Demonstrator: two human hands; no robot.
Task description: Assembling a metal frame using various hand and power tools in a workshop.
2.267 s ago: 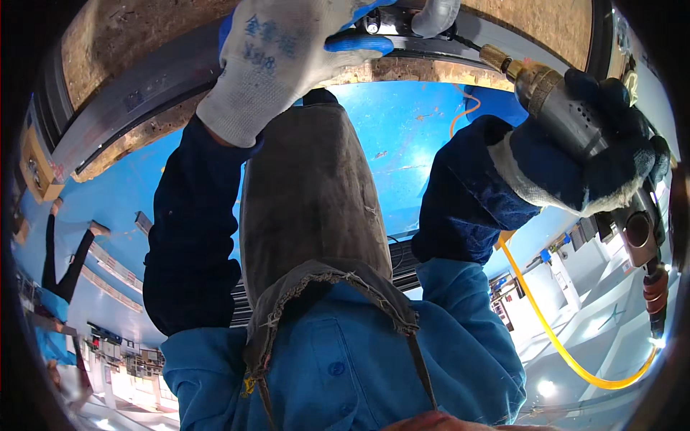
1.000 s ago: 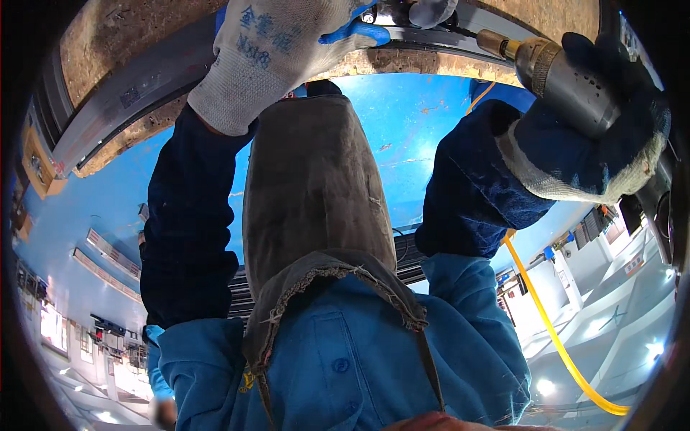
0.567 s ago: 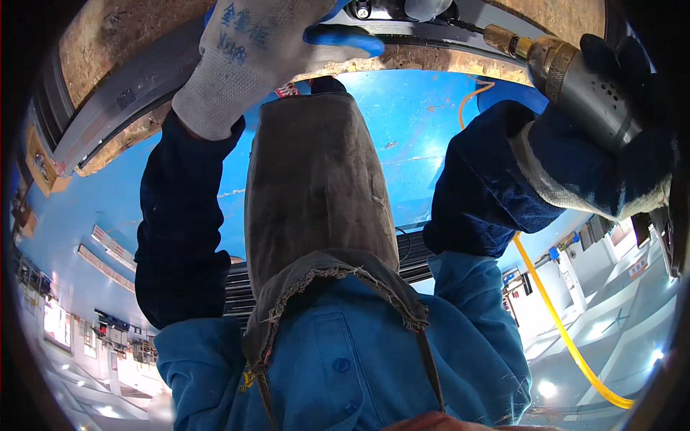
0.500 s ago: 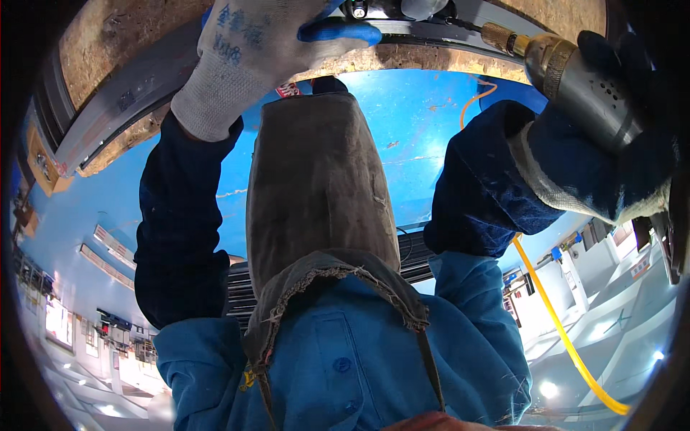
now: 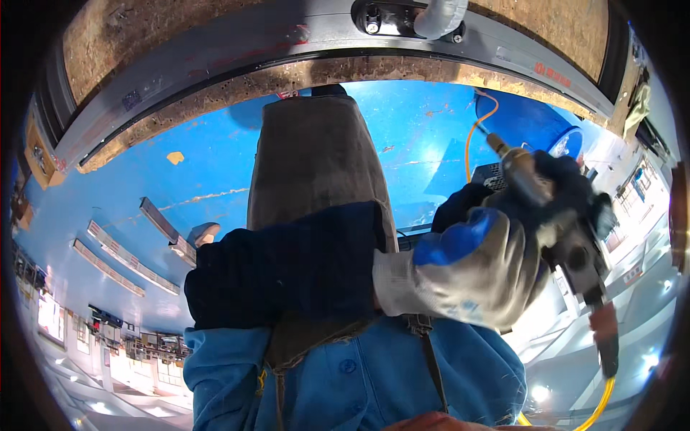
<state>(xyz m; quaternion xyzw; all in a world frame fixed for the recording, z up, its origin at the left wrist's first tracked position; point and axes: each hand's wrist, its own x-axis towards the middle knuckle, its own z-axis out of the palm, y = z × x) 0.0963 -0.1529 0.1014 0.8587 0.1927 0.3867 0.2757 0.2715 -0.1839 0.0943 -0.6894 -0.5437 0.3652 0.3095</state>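
Observation:
A pistol-shaped power screwdriver (image 5: 523, 176) is at the right, its bit pointing up and left over the floor. My right hand (image 5: 564, 183), in a dark-coated glove and slightly blurred, is closed around its body. My left hand (image 5: 471, 276), in a pale glove with a blue thumb, reaches across my body to the tool's grip and the right glove. Its fingers are curled; what they hold is hidden. A yellow hose (image 5: 600, 402) hangs from the grip. Beyond my hands lies a long grey metal profile (image 5: 237, 68) with a black fitting (image 5: 392, 20) and a grey handle (image 5: 438, 18).
The profile rests on a worn wooden bench top (image 5: 165, 36). Below is a blue floor (image 5: 410, 129) with an orange hose (image 5: 471, 140) and a blue drum (image 5: 532, 122). Long strips (image 5: 133, 258) lie at the left. A grey apron (image 5: 313, 158) hangs in front of me.
My left hand has left the profile and crossed to the right, up to the tool. The screwdriver has come away from the fitting, back toward me.

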